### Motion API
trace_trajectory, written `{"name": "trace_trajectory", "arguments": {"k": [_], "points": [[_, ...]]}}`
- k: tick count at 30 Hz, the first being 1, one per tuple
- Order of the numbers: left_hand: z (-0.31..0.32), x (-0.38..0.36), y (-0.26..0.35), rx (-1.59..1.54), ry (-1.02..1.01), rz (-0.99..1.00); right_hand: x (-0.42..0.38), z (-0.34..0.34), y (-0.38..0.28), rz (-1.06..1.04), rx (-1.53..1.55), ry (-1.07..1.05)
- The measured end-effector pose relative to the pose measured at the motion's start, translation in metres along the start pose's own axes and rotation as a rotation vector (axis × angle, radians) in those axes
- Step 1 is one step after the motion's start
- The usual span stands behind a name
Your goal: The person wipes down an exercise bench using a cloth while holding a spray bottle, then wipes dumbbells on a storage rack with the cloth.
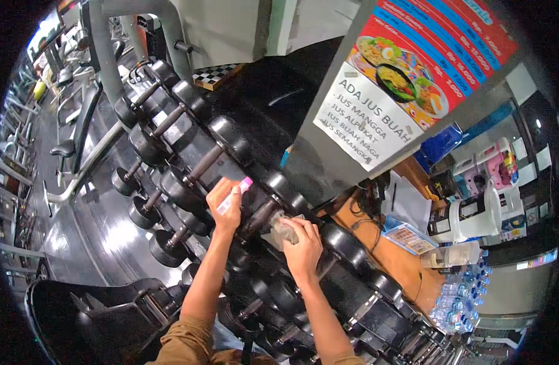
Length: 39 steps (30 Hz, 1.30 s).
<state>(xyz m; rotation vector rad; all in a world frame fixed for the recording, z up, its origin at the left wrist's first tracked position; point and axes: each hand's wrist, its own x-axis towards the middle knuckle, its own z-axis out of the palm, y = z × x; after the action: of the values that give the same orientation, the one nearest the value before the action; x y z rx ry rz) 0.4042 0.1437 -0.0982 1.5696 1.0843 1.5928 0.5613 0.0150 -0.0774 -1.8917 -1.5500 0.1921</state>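
Observation:
My left hand [226,205] is closed around a slim white bottle [238,191] with a pink top, above the dumbbell rack. A crumpled greyish cloth [279,230] is bunched in the fingers of my right hand [301,246]. The cloth is at a black dumbbell [261,218] on the upper row and appears to touch it beside the handle. Another black dumbbell [204,163] lies just beyond my left hand, its metal handle between two round heads.
Several more dumbbells [165,248] fill the lower row. A grey panel [310,149] with a menu poster [407,67] stands behind the rack. To the right, a wooden counter [377,237] holds papers, cables and water bottles [459,298]. A black padded seat [79,304] is at lower left.

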Motion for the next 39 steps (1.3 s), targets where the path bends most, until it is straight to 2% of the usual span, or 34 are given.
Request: {"name": "trace_trajectory", "arguments": {"k": [2, 3, 5, 6, 7, 10, 13, 15, 16, 19, 21, 24, 28, 29, 32, 39], "points": [[0.001, 0.000, 0.008, -0.016, -0.011, 0.014, -0.009, -0.024, -0.014, 0.136, 0.259, 0.081], [0.002, 0.002, 0.016, 0.019, -0.036, 0.067, -0.015, -0.035, -0.018, 0.141, 0.254, 0.092], [0.004, 0.006, 0.036, 0.056, -0.076, 0.195, -0.033, -0.055, -0.023, 0.323, 0.571, 0.216], [0.004, 0.007, 0.048, 0.043, -0.106, 0.177, -0.046, -0.063, -0.016, 0.268, 0.488, 0.207], [0.004, 0.009, 0.062, 0.030, -0.136, 0.159, -0.056, -0.076, -0.014, 0.332, 0.520, 0.150], [0.006, 0.011, 0.104, 0.012, -0.161, 0.192, -0.084, -0.099, -0.012, 0.361, 0.606, 0.191], [0.002, -0.002, 0.141, -0.017, -0.183, 0.217, -0.104, -0.117, -0.019, 0.503, 0.908, 0.213], [-0.006, -0.019, 0.165, -0.053, -0.258, 0.087, -0.119, -0.127, -0.017, 0.528, 0.927, 0.198], [-0.013, -0.030, 0.170, -0.118, -0.307, -0.047, -0.125, -0.130, -0.017, 0.556, 0.942, 0.175], [-0.024, -0.062, 0.185, -0.159, -0.352, -0.130, -0.143, -0.134, -0.022, 0.567, 0.974, 0.208], [-0.031, -0.083, 0.195, -0.153, -0.378, -0.289, -0.157, -0.131, -0.024, 0.581, 1.016, 0.227], [-0.039, -0.115, 0.194, -0.143, -0.369, -0.245, -0.172, -0.131, -0.032, 0.616, 1.114, 0.310], [-0.059, -0.145, 0.201, -0.066, -0.494, -0.365, -0.190, -0.132, -0.036, 0.594, 1.078, 0.290], [-0.062, -0.151, 0.207, -0.071, -0.497, -0.445, -0.194, -0.129, -0.033, 0.569, 1.088, 0.274], [-0.066, -0.177, 0.196, -0.069, -0.495, -0.478, -0.207, -0.128, -0.030, 0.555, 1.038, 0.233], [-0.061, -0.206, 0.163, 0.016, -0.562, -0.414, -0.234, -0.126, -0.026, 0.605, 0.938, 0.159]]}}
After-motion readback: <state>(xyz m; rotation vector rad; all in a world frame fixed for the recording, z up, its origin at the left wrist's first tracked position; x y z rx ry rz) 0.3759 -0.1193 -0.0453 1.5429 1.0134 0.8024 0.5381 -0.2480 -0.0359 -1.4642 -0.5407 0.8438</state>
